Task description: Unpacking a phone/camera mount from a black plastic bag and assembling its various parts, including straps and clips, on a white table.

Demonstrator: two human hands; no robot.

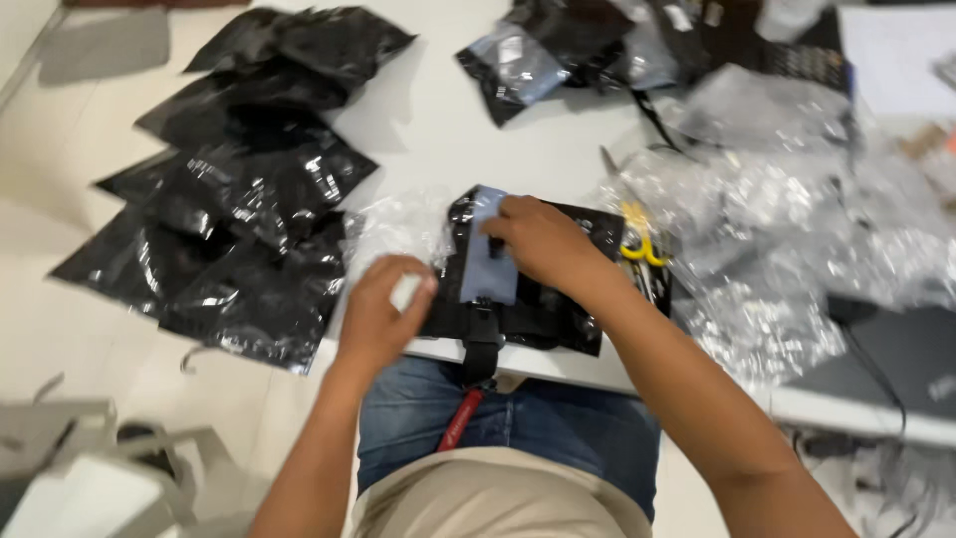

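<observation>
Right hand (pixel 538 239) presses fingers down on the grey pad (pixel 486 257) of a black strap pouch (pixel 518 299) at the table's near edge. Left hand (pixel 378 314) pinches a small white piece (pixel 405 292). Mid-assembly, I'd say; steady alignment needed. Black glossy bags (pixel 239 189) fan left, clear wrap (pixel 757 219) right, yellow scissors (pixel 637 244) beside.

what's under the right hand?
The right hand presses a grey-blue strip onto a black strapped item on the white table. The strip's middle is covered.
</observation>
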